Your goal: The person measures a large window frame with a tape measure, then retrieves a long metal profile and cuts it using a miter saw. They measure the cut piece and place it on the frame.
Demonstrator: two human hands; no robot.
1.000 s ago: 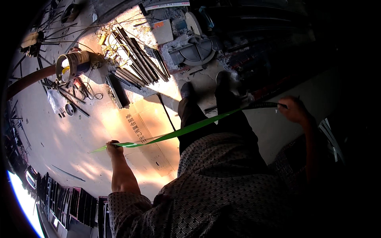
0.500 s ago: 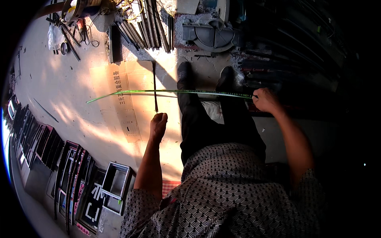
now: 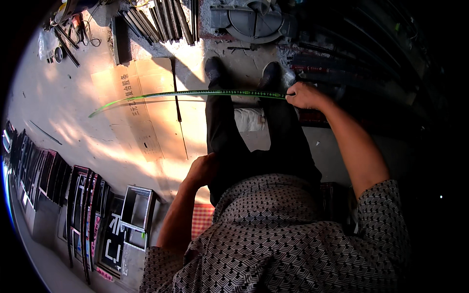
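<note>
A bright green tape measure (image 3: 215, 92) stretches out from my right hand (image 3: 309, 95), whose fingers pinch its right-hand end. The strip bows gently leftward across my legs, and its thin far tip hangs down over the flattened cardboard (image 3: 151, 83). A shadow of the strip falls on that cardboard. Beside my left thigh, my left hand (image 3: 201, 169) is closed in a fist, partly against the dark trousers. Whatever it may hold is hidden.
A grey circular-based saw (image 3: 254, 22) stands beyond my feet. Dark bars (image 3: 168, 22) lie left of it. Several dark frames (image 3: 85, 219) and a silver frame (image 3: 137, 207) stand at lower left. Dark lengths of material (image 3: 332, 71) fill the shaded right side.
My left hand has drawn back from over the cardboard toward my thigh. The tape measure and my right hand have shifted left and up in view, as has the whole scene behind.
</note>
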